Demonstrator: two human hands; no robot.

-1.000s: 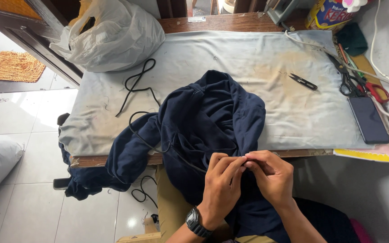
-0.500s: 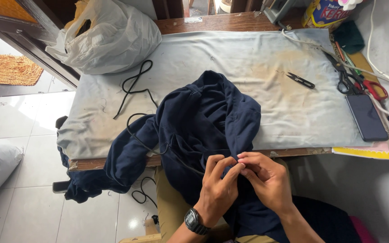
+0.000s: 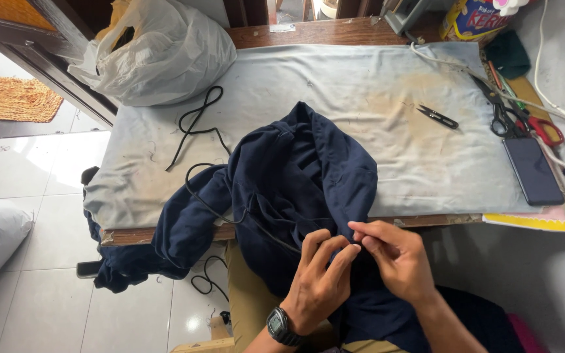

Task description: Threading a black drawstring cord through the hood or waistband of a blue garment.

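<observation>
Down close, both hands meet at one spot on the navy garment (image 3: 308,189): left hand (image 3: 318,281), black watch on the wrist, and right hand (image 3: 397,258) each pinching the fabric fingertip to fingertip. The garment spills off the counter (image 3: 374,104) edge toward the lap, a black cord (image 3: 194,124) trailing across it. Farther right, a dark phone (image 3: 532,170) lies above a yellow sheet (image 3: 524,222). Far back, a white plastic bag (image 3: 165,55) left, a yellow-and-blue printed tin (image 3: 475,18) right.

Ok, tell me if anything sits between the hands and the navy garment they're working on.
Nothing visible does. The left hand and right hand both pinch the navy garment directly at its edge near the table front. The black cord lies off to the left.
</observation>
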